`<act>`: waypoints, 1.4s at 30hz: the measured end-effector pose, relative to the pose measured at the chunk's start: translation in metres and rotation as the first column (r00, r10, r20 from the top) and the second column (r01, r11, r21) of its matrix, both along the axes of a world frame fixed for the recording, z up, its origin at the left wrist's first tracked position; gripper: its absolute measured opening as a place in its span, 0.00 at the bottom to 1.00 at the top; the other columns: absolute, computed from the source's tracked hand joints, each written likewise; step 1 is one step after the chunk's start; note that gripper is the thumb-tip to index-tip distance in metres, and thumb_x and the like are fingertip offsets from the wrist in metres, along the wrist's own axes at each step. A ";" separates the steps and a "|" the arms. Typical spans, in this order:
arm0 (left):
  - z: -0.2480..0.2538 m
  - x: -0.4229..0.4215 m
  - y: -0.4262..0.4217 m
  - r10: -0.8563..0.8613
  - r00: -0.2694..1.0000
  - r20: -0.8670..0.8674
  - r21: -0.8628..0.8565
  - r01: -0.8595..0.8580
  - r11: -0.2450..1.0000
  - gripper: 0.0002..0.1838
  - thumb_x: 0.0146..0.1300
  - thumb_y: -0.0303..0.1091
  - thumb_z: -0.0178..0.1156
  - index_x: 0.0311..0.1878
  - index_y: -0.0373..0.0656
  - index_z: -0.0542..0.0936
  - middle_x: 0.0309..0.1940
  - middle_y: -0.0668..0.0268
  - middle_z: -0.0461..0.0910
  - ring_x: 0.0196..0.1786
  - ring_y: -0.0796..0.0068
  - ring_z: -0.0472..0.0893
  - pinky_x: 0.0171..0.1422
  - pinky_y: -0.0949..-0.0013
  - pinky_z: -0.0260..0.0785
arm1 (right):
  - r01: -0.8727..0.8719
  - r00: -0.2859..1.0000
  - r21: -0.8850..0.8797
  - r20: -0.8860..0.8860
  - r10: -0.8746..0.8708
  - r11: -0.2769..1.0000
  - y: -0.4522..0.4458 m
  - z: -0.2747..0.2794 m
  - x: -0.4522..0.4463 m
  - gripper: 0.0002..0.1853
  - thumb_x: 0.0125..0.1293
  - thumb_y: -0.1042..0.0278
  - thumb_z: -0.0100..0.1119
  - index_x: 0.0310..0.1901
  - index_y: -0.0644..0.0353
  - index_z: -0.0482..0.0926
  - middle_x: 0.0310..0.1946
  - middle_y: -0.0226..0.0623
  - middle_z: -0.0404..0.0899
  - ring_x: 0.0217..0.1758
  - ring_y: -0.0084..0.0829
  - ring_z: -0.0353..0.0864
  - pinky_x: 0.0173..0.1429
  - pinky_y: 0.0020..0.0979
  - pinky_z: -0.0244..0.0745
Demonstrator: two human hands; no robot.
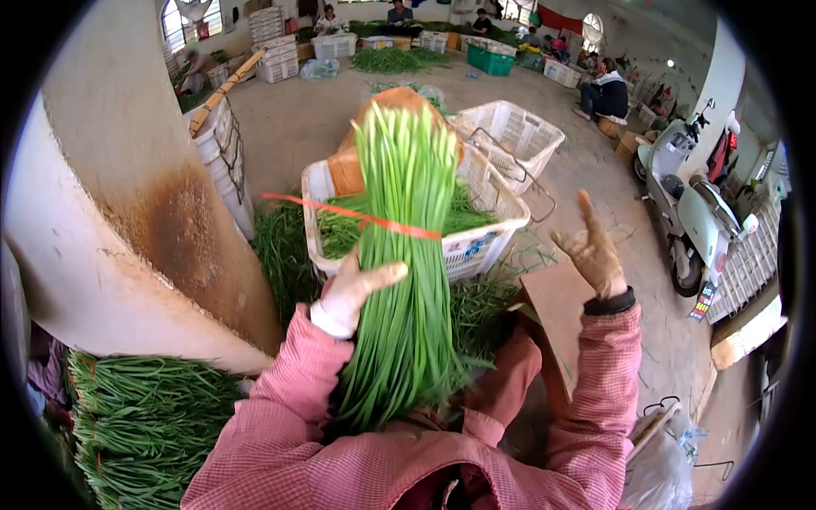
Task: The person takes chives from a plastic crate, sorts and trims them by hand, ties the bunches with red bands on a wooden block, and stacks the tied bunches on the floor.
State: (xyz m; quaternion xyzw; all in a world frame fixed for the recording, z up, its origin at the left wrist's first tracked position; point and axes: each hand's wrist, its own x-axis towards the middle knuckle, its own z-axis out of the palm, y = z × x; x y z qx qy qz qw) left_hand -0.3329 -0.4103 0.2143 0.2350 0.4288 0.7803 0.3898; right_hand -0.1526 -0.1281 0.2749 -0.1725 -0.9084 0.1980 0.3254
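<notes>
A thick bundle of long green garlic chives (408, 297) stands upright before me, pale cut ends up and leaf tips hanging toward my lap. My left hand (357, 289), in a pale glove, is wrapped round its left side. An orange-red tie (382, 223) circles the bundle above that hand, one loose end sticking out to the left. Off to the right, my gloved right hand (593, 255) is raised with its fingers apart and nothing in it. Behind the bundle is a white plastic crate (501, 229) with loose greens and a brown sack (344, 170).
Tied bundles of greens (153, 425) are stacked at lower left beside a stained pillar (187, 238). A brown board (557, 314) leans by my knee. Another white crate (535, 136) is farther back. A scooter (701, 204) stands at right; several people sit at the back.
</notes>
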 end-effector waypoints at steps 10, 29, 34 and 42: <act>0.013 -0.025 -0.008 0.323 0.945 0.061 0.248 -0.327 0.912 0.18 0.55 0.38 0.55 0.47 0.40 0.71 0.39 0.63 0.76 0.40 0.68 0.77 0.45 0.66 0.72 | -0.586 0.641 -0.652 -0.011 0.767 0.480 -0.127 -0.072 -0.106 0.53 0.42 0.45 0.66 0.61 0.69 0.46 0.57 0.57 0.57 0.60 0.46 0.59 0.64 0.34 0.54; -0.079 -0.056 -0.062 0.382 0.856 0.348 0.381 -0.501 0.777 0.26 0.57 0.48 0.51 0.55 0.44 0.66 0.50 0.61 0.70 0.50 0.63 0.72 0.54 0.59 0.66 | -0.267 0.963 -0.868 -0.258 0.078 0.419 -0.099 -0.118 0.081 0.10 0.62 0.65 0.49 0.32 0.61 0.78 0.22 0.27 0.74 0.19 0.13 0.66 0.23 0.13 0.59; -0.117 -0.081 -0.073 0.297 0.926 0.233 0.577 -0.377 0.725 0.29 0.59 0.52 0.45 0.60 0.47 0.60 0.58 0.62 0.62 0.57 0.63 0.65 0.60 0.56 0.58 | -0.432 0.902 -0.784 -0.371 0.222 0.445 -0.118 -0.108 0.068 0.07 0.57 0.77 0.54 0.37 0.65 0.77 0.31 0.35 0.78 0.32 0.20 0.74 0.37 0.19 0.69; -0.136 -0.086 -0.070 0.307 0.916 0.259 0.577 -0.402 0.711 0.29 0.59 0.52 0.44 0.61 0.47 0.59 0.59 0.62 0.61 0.58 0.63 0.64 0.61 0.56 0.57 | -0.435 0.900 -0.397 -0.233 0.370 0.808 -0.143 -0.107 0.042 0.17 0.48 0.76 0.61 0.43 0.60 0.76 0.38 0.39 0.77 0.38 0.33 0.76 0.43 0.26 0.70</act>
